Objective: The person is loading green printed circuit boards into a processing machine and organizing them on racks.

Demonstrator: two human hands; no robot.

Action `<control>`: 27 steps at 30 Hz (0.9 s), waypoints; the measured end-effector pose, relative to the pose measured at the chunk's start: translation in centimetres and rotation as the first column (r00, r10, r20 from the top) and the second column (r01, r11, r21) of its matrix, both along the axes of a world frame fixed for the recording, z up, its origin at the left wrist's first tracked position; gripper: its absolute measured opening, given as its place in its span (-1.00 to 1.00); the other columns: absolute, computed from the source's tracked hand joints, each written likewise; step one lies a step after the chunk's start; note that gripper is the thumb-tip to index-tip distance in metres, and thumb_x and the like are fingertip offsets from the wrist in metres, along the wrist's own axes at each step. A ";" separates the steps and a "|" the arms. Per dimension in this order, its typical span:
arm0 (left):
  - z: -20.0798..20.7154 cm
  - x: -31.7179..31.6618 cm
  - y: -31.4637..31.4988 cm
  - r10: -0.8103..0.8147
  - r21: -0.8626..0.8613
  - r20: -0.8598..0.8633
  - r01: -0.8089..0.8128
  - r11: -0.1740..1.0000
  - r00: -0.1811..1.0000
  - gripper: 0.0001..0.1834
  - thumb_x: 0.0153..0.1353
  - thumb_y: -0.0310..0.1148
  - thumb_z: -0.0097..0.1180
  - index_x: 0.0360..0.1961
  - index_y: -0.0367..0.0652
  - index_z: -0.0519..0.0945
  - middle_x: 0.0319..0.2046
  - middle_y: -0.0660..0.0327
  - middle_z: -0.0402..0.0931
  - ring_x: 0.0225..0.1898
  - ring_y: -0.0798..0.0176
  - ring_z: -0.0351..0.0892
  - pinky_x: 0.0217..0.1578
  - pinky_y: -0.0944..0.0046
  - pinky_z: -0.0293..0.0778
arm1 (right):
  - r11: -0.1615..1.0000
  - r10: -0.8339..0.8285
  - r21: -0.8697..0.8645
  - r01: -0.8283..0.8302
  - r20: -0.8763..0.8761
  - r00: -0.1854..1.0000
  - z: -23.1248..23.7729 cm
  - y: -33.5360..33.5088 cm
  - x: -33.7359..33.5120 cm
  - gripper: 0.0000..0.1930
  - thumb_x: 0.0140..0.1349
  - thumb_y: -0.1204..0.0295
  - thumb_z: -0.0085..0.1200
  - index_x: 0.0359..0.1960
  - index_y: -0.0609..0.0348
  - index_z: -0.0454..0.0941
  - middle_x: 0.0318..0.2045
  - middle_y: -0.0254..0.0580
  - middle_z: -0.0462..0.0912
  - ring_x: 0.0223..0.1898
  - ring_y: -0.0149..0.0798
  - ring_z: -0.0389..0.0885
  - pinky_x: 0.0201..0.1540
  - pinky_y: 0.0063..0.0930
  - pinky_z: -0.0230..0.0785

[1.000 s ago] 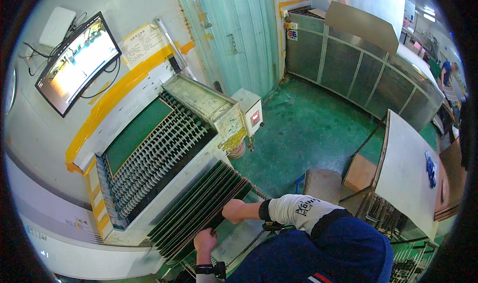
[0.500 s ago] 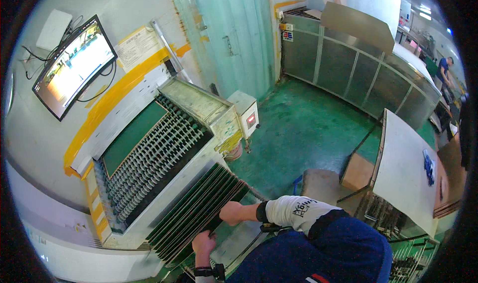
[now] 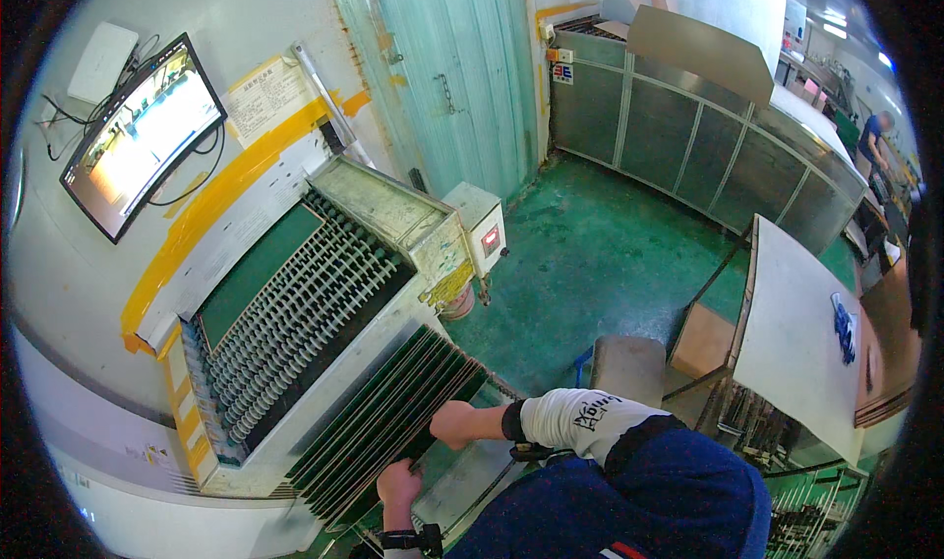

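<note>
Several thin dark green panels with brownish edges (image 3: 379,416) stand on edge in a row in front of me. My left hand (image 3: 397,483) is closed at the near side of the row, toward its lower left end. Further right, my right hand (image 3: 453,424) is closed with its fingers curled over the edge of the nearest panel. Both hands seem to grip that same panel, though the fingertips are partly hidden. Beyond the row, another green panel (image 3: 258,269) lies flat on a machine's roller conveyor (image 3: 305,289).
A control box (image 3: 477,230) with a red display sits at the conveyor's right corner. A monitor (image 3: 147,136) hangs on the left wall. To my right are a stool (image 3: 629,367) and a white-topped table (image 3: 796,333) with blue gloves (image 3: 844,328). Another person (image 3: 873,141) stands far right.
The view has shifted slightly. Both hands keep about the same hold and place at the panels, and the panel on the rollers lies about where it was.
</note>
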State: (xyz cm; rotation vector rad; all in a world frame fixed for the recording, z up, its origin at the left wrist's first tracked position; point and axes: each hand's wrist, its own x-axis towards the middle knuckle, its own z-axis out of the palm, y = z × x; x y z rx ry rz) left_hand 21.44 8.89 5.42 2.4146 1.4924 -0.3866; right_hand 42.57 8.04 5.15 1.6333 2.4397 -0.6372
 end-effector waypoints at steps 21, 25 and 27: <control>-0.5 -0.3 0.2 -0.002 -0.013 -0.008 0.002 1.000 1.000 -0.56 -0.02 -0.08 0.12 -0.11 -0.01 0.59 -0.25 0.05 0.58 -0.20 0.01 0.57 -0.22 0.08 0.48 | 1.000 0.015 -0.019 -0.014 0.019 1.000 1.2 -0.2 0.0 -0.79 -0.26 0.39 0.23 -0.48 0.11 0.66 -0.45 -0.16 0.66 -0.34 -0.10 0.64 -0.34 -0.21 0.49; -0.7 -0.5 0.2 -0.006 0.007 0.002 0.006 1.000 1.000 -0.56 -0.01 -0.08 0.11 -0.09 0.00 0.58 -0.25 0.05 0.58 -0.19 0.01 0.57 -0.20 0.08 0.48 | 1.000 0.006 -0.013 -0.006 0.009 1.000 0.8 -0.2 0.0 -0.78 -0.25 0.39 0.23 -0.47 0.12 0.66 -0.44 -0.16 0.66 -0.33 -0.10 0.64 -0.32 -0.21 0.49; -0.8 -0.5 0.2 -0.019 0.024 0.020 0.018 1.000 1.000 -0.57 0.00 -0.08 0.11 -0.10 0.00 0.58 -0.25 0.05 0.58 -0.20 0.01 0.57 -0.20 0.08 0.48 | 1.000 -0.001 -0.026 0.001 0.010 1.000 0.7 -0.1 0.0 -0.78 -0.25 0.40 0.23 -0.46 0.12 0.66 -0.44 -0.16 0.66 -0.33 -0.10 0.64 -0.32 -0.21 0.49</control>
